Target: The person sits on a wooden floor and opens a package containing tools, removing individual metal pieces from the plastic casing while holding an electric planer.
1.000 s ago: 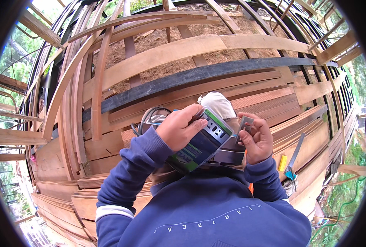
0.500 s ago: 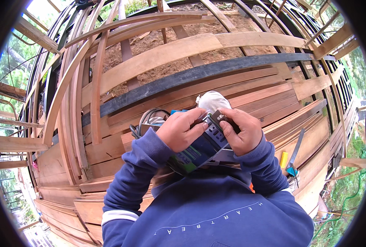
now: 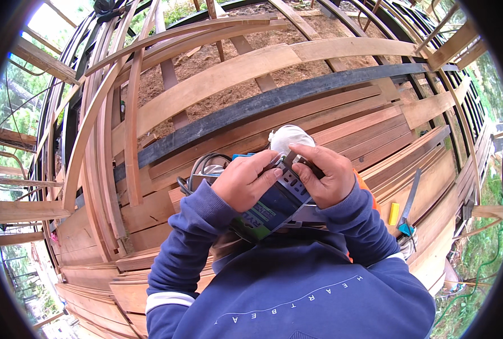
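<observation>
Over my lap lies a dark blue and green printed item (image 3: 265, 213) with a slotted grey metal plate (image 3: 292, 183) at its far end. I cannot make out its exact kind. My left hand (image 3: 245, 182) is closed at the plate's far left corner, thumb and fingers pinching its edge. Opposite it, my right hand (image 3: 327, 174) closes round a small dark piece with a metal part (image 3: 298, 160), held against the plate's right side. The fingertips of both hands nearly meet. Part of what each grips is hidden by the fingers.
A coiled dark cable (image 3: 197, 172) lies left of my hands. At the right, a yellow object (image 3: 394, 214) and a blade with a teal handle (image 3: 408, 226) rest on boards. Stacked planks (image 3: 370, 133) and a dark beam (image 3: 240, 113) stretch ahead; open framing shows bare ground beyond.
My right hand has shifted slightly up and left, its index finger now straighter along the far edge. The view has moved a little; an orange patch shows beside my right wrist.
</observation>
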A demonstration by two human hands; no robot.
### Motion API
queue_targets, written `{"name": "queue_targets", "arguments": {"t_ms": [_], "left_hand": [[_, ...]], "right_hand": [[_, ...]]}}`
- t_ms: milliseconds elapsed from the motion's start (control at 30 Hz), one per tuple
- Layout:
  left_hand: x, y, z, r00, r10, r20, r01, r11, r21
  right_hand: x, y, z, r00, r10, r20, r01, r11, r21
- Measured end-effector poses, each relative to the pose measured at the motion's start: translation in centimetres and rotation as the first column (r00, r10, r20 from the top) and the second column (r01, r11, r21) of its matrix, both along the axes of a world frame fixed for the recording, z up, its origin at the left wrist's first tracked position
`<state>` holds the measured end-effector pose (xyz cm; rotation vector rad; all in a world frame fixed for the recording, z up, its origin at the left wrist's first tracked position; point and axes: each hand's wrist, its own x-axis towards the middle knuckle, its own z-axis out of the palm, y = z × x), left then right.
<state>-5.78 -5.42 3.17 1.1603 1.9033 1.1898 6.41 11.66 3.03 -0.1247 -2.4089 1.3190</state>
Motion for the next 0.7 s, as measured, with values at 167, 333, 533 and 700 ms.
{"name": "queue_targets", "arguments": {"t_ms": [167,333,533,700], "left_hand": [[-0.2,0.0,0.1,1.000,-0.004,0.009,0.004,1.000,-0.022],[0.1,0.0,0.1,1.000,-0.009,-0.027,0.009,1.000,0.016],[0.2,0.0,0.1,0.997,-0.022,-0.069,0.020,0.999,-0.029],[0.3,0.0,0.2,0.996,-0.017,-0.082,0.016,1.000,-0.020]], "right_hand": [[-0.2,0.0,0.1,0.999,0.018,-0.046,-0.016,0.999,0.043],[-0.1,0.2,0.3,0.997,0.041,-0.072,-0.032,0.993,0.117],[0.6,0.5,-0.2,0.997,0.057,-0.053,-0.048,0.987,0.153],[1.3,0.7,-0.8,0.996,0.057,-0.074,-0.048,0.991,0.123]]}}
